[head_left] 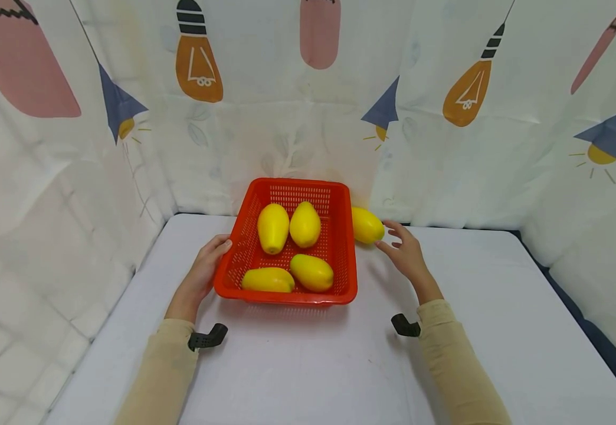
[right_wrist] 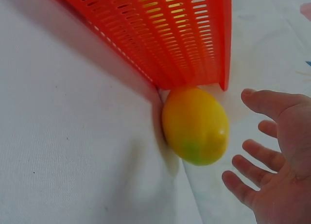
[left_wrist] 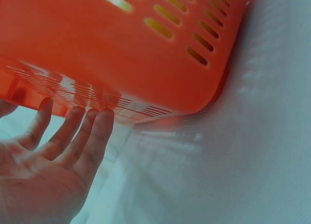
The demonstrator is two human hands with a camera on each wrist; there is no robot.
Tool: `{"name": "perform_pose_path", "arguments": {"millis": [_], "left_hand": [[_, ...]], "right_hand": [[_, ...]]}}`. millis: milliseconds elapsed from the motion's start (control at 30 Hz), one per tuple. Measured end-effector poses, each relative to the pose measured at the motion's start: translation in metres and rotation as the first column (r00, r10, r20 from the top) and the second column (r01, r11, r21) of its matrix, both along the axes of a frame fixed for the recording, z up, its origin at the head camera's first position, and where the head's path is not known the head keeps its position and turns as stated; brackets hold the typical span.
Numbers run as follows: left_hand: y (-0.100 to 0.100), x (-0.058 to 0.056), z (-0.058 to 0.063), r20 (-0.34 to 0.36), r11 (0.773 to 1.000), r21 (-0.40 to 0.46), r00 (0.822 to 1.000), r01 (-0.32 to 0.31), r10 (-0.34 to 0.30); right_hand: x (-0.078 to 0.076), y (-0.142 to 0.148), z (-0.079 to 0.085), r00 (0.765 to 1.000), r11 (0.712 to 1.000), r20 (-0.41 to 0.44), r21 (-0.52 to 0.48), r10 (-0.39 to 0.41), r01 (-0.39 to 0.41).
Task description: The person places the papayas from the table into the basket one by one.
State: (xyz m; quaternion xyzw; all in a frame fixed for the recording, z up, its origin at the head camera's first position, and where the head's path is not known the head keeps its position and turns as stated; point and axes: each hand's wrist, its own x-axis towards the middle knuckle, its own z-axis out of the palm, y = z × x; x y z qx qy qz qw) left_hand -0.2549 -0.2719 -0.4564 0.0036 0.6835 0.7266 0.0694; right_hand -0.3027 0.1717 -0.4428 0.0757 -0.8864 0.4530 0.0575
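Note:
A red plastic basket (head_left: pixel 290 299) with slotted walls holds several yellow mangoes (head_left: pixel 273 229). My left hand (head_left: pixel 205 268) is at the basket's left side. Nearly straight fingers (left_wrist: pixel 97 136) reach up to the outer wall below the rim, fingertips right at it, palm facing the left wrist camera. Outside the basket, against its right wall, lies another yellow mango (right_wrist: pixel 197 127) with a green patch. My right hand (head_left: pixel 405 254) is beside this mango's right end, thumb and fingers spread. In the right wrist view a gap shows between them and the fruit.
The basket stands on a white-covered table (head_left: pixel 308 366) near its back edge. A pale curtain (head_left: pixel 287 136) printed with lamps and bulbs hangs behind and along both sides. Each wrist carries a small black device (head_left: pixel 208 337).

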Motion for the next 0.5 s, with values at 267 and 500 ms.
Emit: {"name": "perform_pose_path", "arguments": {"millis": [267, 500], "left_hand": [[0.0, 0.0, 0.0, -0.002, 1.0, 0.008, 1.0, 0.0, 0.0], [0.0, 0.0, 0.0, -0.001, 1.0, 0.006, 1.0, -0.001, 0.001]], "right_hand": [[-0.008, 0.001, -0.004, 1.0, 1.0, 0.003, 0.002, 0.0, 0.0], [-0.011, 0.004, -0.006, 1.0, 1.0, 0.029, -0.006, 0.0, 0.0]]}}
